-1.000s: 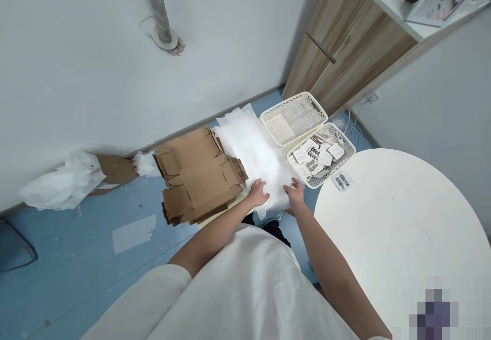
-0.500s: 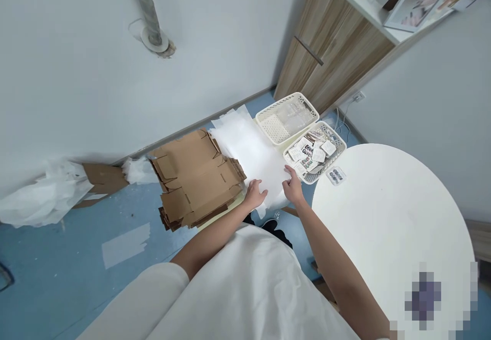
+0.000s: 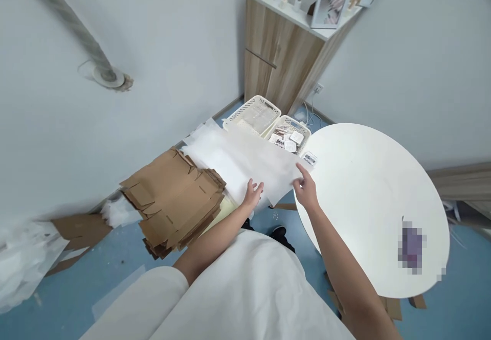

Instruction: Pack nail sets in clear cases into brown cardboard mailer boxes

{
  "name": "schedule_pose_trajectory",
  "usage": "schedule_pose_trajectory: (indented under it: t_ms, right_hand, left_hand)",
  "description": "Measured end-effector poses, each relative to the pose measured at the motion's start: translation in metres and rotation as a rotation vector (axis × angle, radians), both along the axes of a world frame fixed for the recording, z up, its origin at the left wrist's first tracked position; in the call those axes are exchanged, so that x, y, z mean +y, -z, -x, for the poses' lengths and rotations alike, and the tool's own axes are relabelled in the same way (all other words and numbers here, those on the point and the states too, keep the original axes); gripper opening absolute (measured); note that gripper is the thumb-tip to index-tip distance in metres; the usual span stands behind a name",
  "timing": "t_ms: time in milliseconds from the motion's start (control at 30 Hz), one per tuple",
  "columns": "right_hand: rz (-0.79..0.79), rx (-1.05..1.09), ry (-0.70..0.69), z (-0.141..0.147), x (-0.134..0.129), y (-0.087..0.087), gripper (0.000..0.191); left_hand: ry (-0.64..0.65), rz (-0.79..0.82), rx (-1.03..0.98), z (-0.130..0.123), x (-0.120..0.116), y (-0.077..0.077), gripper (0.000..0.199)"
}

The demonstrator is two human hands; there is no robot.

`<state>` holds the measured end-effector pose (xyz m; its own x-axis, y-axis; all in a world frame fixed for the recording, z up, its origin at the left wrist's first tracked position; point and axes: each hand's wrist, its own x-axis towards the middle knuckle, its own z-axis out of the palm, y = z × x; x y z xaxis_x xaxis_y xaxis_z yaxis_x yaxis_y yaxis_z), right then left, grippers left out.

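A thin white sheet stretches from the stack of white sheets toward the round table, partly over the baskets' near edges. My right hand is at the sheet's right end, index finger stretched out along its edge; whether it pinches the sheet is unclear. My left hand is over the sheet's near side with fingers apart, holding nothing. Flattened brown cardboard boxes lie stacked left of the sheets. Behind the sheet, one white basket holds clear packages, another small white packs.
A round white table stands at the right, with a small clear case at its edge and a blurred purple item. A wooden cabinet stands behind. White plastic and cardboard lie at the far left.
The view has turned right. The top white sheet has moved rightward off the stack, now covering the baskets' near edges. My right hand has moved right with it; my left fingers have spread.
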<state>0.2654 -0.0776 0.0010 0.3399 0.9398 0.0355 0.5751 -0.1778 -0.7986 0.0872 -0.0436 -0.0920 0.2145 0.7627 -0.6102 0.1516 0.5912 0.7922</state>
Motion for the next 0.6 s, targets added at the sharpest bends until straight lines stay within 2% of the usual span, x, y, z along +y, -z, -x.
schedule_pose_trajectory:
  t_ms: [67, 133, 333, 467, 600]
  right_hand:
    - [0.017, 0.101, 0.139, -0.014, -0.021, -0.001, 0.055]
    - [0.022, 0.180, 0.269, -0.028, -0.043, 0.000, 0.057]
    - [0.036, 0.330, 0.498, -0.069, -0.124, 0.009, 0.060]
    - [0.039, 0.353, 0.610, -0.099, -0.182, 0.019, 0.061]
    - [0.054, 0.409, 0.713, -0.126, -0.237, 0.037, 0.062]
  left_hand:
    - [0.041, 0.022, -0.129, -0.015, -0.002, -0.011, 0.079]
    - [0.087, -0.013, -0.164, -0.034, -0.006, -0.019, 0.084]
    - [0.322, -0.237, -0.095, -0.105, -0.031, -0.026, 0.088]
    - [0.522, -0.444, 0.028, -0.152, -0.055, -0.031, 0.080]
    - [0.724, -0.589, 0.136, -0.192, -0.079, -0.037, 0.071]
